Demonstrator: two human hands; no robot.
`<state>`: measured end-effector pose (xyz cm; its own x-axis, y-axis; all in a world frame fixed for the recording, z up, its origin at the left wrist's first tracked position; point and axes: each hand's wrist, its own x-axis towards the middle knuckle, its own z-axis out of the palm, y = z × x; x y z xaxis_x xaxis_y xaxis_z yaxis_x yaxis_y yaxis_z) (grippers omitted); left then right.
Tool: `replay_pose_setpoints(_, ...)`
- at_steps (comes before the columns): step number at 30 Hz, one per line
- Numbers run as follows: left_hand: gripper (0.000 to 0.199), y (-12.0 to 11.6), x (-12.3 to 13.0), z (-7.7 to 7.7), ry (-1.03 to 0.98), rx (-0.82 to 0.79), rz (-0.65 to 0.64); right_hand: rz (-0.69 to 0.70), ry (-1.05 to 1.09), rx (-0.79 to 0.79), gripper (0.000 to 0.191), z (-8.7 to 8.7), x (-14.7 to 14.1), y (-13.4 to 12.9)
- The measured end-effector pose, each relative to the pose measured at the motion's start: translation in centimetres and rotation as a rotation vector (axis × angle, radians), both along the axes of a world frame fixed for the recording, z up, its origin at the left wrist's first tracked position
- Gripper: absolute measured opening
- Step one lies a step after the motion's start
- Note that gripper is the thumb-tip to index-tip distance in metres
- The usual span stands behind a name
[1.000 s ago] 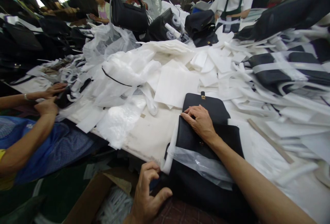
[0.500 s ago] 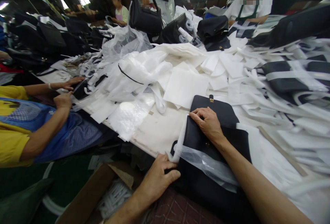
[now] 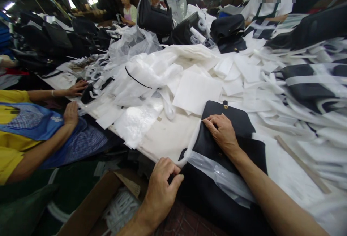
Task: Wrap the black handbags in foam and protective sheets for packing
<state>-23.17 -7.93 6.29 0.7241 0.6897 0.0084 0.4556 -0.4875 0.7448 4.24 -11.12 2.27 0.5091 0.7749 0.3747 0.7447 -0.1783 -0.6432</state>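
A black bag [image 3: 238,156] with its flap laid back lies at the table's front edge, a small gold clasp on the flap. A white foam strip [image 3: 194,136] runs along the bag's left side. My right hand [image 3: 222,133] rests over the bag and pinches the strip's upper end at the bag's corner. At the lower end of the strip, my left hand [image 3: 165,180] has thumb and fingers closed on it. Clear plastic film [image 3: 217,171] lies across the lower part of the bag.
White foam sheets [image 3: 197,87] and plastic are heaped behind the bag. A person in a yellow shirt [image 3: 16,134] works at the left; another stands across the table. Wrapped black bags [image 3: 303,84] lie right. An open cardboard box [image 3: 89,203] is below left.
My left hand has moved slightly down and left with the strip's lower end. The strip now curves along the bag's side. The neighbour's nearer hand has lifted from the black item.
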Motion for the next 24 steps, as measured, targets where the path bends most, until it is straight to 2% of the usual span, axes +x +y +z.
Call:
replay_pose_setpoints(5,0.010,0.2,0.4,-0.4,0.029,0.483,-0.011,-0.061,-0.033,0.000,0.034,-0.5,0.4,0.2)
replay_pose_setpoints(7,0.012,0.2,0.5,-0.5,0.022,0.581,-0.022,-0.085,-0.029,-0.007,0.036,-0.5,0.4,0.3)
replay_pose_setpoints(9,0.013,0.0,0.6,-0.5,0.001,0.563,-0.061,-0.096,-0.030,-0.012,0.036,-0.3,0.4,0.4)
replay_pose_setpoints(11,0.012,-0.1,0.6,-0.7,-0.017,0.442,-0.088,-0.101,-0.036,-0.011,0.036,-0.2,0.2,0.5)
replay_pose_setpoints(13,0.008,0.0,0.7,-1.2,0.001,0.250,-0.056,-0.102,-0.034,-0.008,0.037,-0.1,0.1,0.5)
replay_pose_setpoints(14,0.008,0.3,0.7,-1.5,0.031,0.130,-0.010,-0.100,-0.027,-0.009,0.037,0.0,0.0,0.5)
replay_pose_setpoints(16,0.020,1.2,1.1,-2.3,0.095,-0.172,0.071,-0.087,-0.001,-0.006,0.038,0.1,0.0,0.5)
replay_pose_setpoints(19,0.032,2.9,1.7,-3.4,0.077,-0.589,0.101,-0.089,0.049,0.017,0.037,0.3,-0.2,0.4)
replay_pose_setpoints(21,0.033,3.7,2.2,-3.7,0.050,-0.704,0.110,-0.095,0.036,0.043,0.033,0.4,-0.4,0.4)
replay_pose_setpoints(24,0.029,3.9,2.7,-3.3,0.147,-0.659,0.108,-0.025,-0.071,0.040,0.043,0.4,-0.7,0.2)
